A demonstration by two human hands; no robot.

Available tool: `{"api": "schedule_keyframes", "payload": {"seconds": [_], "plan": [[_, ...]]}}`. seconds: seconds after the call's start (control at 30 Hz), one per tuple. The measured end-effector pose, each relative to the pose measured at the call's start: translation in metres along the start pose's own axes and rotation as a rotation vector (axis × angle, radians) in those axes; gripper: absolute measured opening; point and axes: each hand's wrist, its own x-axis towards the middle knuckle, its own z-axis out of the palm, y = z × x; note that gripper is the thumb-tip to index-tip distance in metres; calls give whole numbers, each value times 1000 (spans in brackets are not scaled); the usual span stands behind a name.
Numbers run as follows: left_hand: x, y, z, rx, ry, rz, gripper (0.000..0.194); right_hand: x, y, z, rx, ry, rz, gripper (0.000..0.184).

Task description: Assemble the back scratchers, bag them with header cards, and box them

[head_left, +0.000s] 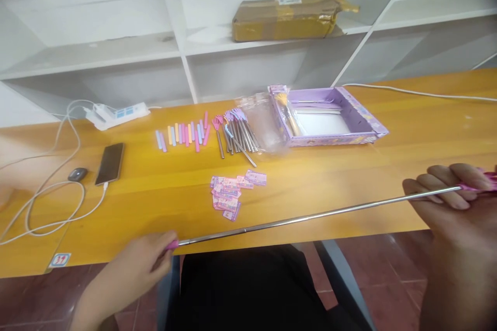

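A long thin metal telescopic rod [310,215] stretches across the front edge of the wooden table [349,176]. My left hand [143,264] is closed round its pink handle end at the lower left. My right hand [454,191] is closed round its other end at the right, where a pink tip shows between the fingers. Further back lie a bunch of similar collapsed metal rods with small pink and blue hand-shaped tips [235,132] and a row of coloured handle sleeves [182,135]. A pile of small pink labels [231,194] lies in the middle.
A purple cardboard box tray [330,116] and clear plastic wrapping [260,119] sit at the back. A phone [111,163] on a white cable, a mouse [77,173] and a power strip [116,114] are at the left. White shelves with a brown parcel [287,16] stand behind.
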Motion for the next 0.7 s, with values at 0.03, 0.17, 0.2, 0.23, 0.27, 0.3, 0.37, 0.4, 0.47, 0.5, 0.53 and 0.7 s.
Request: {"api": "schedule_keyframes", "payload": {"seconds": [0.03,0.17,0.2,0.23,0.27,0.3,0.37,0.4,0.47,0.5,0.53,0.7], "plan": [[4,1,2,40,44,-23,21,-5,2,4,-21,26,44,50],[22,-6,11,250,341,-30,22,-22,9,21,-88,48,68,45],[25,-10,14,296,402,-16,24,-25,11,25,-86,44,56,44],[29,-14,17,332,451,1,27,-26,12,28,-76,42,51,44],[32,-18,19,357,485,20,29,-27,13,31,-62,52,48,45],[34,-21,22,373,505,41,31,-26,14,33,-48,56,48,46],[39,-26,26,384,506,67,34,-23,17,36,-43,53,46,47],[40,-27,27,380,491,65,35,-20,18,36,-56,44,44,48],[43,-27,29,356,428,31,35,-11,20,35,-107,13,35,50],[44,-26,28,333,382,4,34,-5,21,34,-139,0,29,52],[45,-22,27,301,324,-20,33,0,22,33,-169,-11,22,55],[47,18,19,16,-1,-6,28,12,43,35,-276,-207,19,62]]}}
